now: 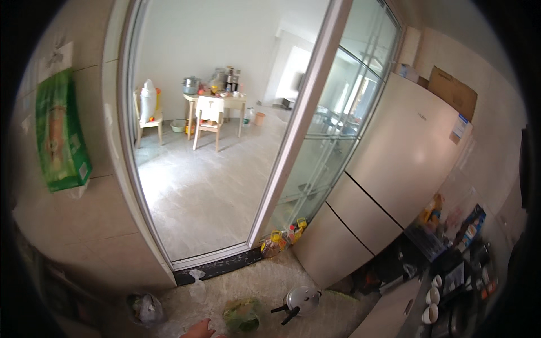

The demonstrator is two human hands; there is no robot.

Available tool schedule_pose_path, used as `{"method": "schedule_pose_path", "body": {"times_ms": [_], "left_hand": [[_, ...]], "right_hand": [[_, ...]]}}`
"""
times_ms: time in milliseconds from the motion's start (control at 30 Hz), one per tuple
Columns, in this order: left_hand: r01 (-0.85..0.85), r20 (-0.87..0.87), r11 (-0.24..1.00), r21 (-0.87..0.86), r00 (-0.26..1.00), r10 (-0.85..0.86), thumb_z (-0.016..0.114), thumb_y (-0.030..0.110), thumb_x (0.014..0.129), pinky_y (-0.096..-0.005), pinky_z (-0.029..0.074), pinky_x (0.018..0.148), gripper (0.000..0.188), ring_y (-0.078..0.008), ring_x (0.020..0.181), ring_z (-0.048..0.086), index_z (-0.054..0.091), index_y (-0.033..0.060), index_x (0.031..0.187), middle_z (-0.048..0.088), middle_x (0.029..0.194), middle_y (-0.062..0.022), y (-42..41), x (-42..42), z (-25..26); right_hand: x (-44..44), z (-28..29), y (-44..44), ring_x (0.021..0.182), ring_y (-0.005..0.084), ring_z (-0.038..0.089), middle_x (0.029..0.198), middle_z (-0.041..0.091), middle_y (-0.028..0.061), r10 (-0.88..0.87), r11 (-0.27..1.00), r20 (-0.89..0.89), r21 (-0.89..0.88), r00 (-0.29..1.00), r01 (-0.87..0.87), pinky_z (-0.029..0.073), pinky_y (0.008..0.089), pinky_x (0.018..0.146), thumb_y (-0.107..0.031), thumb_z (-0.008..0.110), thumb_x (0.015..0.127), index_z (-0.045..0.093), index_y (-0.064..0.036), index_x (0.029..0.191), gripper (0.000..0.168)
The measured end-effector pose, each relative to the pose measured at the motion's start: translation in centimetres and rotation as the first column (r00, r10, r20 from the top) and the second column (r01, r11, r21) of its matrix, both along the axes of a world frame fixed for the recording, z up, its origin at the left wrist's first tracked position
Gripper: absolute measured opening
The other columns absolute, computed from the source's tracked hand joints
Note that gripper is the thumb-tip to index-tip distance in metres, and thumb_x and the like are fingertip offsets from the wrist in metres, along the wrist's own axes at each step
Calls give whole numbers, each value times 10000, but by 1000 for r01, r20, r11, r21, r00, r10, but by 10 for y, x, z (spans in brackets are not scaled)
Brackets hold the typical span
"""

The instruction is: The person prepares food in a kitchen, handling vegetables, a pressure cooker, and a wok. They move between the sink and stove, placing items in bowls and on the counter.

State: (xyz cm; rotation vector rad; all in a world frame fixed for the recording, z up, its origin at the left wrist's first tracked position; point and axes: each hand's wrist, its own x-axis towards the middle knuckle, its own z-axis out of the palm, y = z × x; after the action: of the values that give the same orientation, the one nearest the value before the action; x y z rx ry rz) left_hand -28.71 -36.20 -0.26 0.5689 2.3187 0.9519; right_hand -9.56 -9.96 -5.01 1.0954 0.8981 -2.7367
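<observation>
At the bottom edge my left hand [198,329] shows only in part, with its fingers toward the right; the frame cuts off the rest, and I see nothing held in the visible part. A small patch of skin beside it is too cropped to identify. My right hand is not otherwise in view. Nearest the hand, on the floor, lies a bundle of green leafy vegetables [241,314], seemingly in clear plastic. Right of it stands a lidded metal pressure cooker [302,299] with black handles. To the left sits a plastic bag [148,310] with dark contents.
A sliding door frame [291,126] opens onto a room with a table [232,101] and a white chair [209,110]. Oil bottles [272,245] stand by the threshold. At right are a tall refrigerator [405,139] and a counter with white cups [432,295]. A green package [63,135] hangs at left.
</observation>
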Motion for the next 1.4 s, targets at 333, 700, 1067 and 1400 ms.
{"method": "schedule_pose_path", "body": {"times_ms": [333, 700, 1067, 1400], "left_hand": [[102, -11, 983, -155, 994, -105, 526, 332, 771, -427, 395, 800, 505, -384, 957, 479, 405, 17, 1146, 487, 1069, -220, 56, 9, 69], [-62, -49, 998, 16, 997, 63, 560, 239, 740, -399, 364, 865, 452, -336, 1020, 457, 454, 3, 1110, 486, 1090, -211, 77, 45, 57], [-56, -32, 998, 15, 998, 56, 577, 256, 728, -394, 362, 878, 497, -345, 1029, 449, 439, -9, 1126, 475, 1108, -215, 90, 50, 68], [-30, -71, 996, -82, 997, 24, 570, 266, 735, -407, 368, 866, 499, -352, 1022, 456, 432, 7, 1139, 476, 1104, -227, 91, 47, 50]], "right_hand": [[-2, -34, 61, 786, 178, 524, 863, 541, 42, 159, 985, 21, 70, 987, -160, 431, 298, 657, -269, 512, 817, 495, -81, 1000, 263], [26, -100, 106, 769, 182, 530, 856, 540, 31, 280, 957, 13, 76, 960, -280, 432, 304, 618, -273, 518, 808, 480, -88, 1044, 302], [16, -95, 116, 745, 184, 531, 836, 542, 34, 257, 961, 68, 84, 964, -262, 435, 311, 604, -269, 512, 808, 487, -90, 1021, 280], [10, -84, 117, 719, 186, 529, 814, 544, 42, 242, 962, 116, 101, 963, -254, 438, 316, 600, -263, 504, 811, 502, -90, 978, 241]]}}
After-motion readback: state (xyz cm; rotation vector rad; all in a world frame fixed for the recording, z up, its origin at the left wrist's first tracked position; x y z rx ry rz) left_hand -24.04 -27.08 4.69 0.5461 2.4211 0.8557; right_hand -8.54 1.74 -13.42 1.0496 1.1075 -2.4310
